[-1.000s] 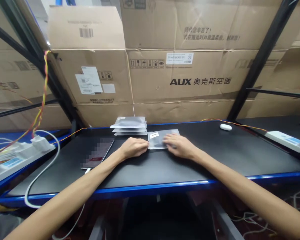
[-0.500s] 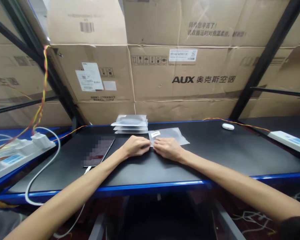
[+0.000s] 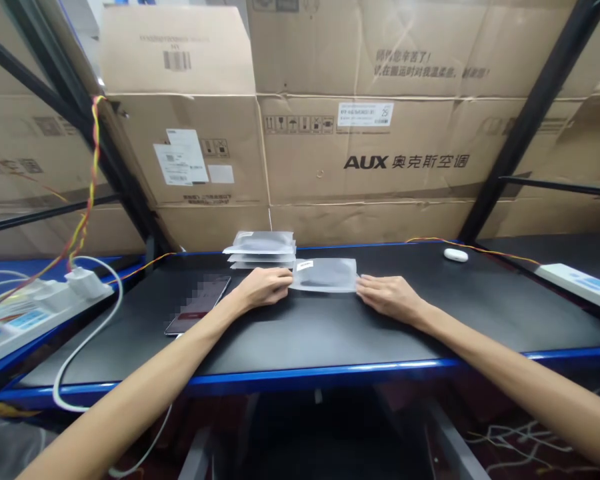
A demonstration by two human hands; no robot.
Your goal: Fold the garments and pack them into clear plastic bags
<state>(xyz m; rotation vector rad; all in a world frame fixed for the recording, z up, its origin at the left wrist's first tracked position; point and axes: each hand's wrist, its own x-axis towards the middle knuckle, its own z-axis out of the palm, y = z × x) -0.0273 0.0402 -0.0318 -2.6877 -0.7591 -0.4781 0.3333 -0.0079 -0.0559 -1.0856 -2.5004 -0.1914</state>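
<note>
A flat translucent plastic bag [image 3: 327, 275] with a small white label at its upper left is stretched out between my hands, a little above or on the black table. My left hand [image 3: 266, 287] is closed on the bag's left edge, its fingers curled. At the opposite edge, my right hand [image 3: 391, 297] pinches the bag's right side. What lies inside the bag is hard to make out. Just behind my left hand stands a stack of similar bags [image 3: 263, 244]. Left of that hand lies a phone [image 3: 200, 303], partly blurred, with a white cable at its near end.
A small white case [image 3: 455, 255] lies at the back right. White power strips [image 3: 575, 280] sit at both sides, with cables looping over the left front edge. Large cardboard [image 3: 300, 160] walls the back between black metal posts [image 3: 530, 120]. The black tabletop [image 3: 320, 340] has a blue edge.
My right hand has moved right, away from my left hand, to the bag's far edge. The bag now lies straighter and squarer between both hands. My left hand shifted slightly left.
</note>
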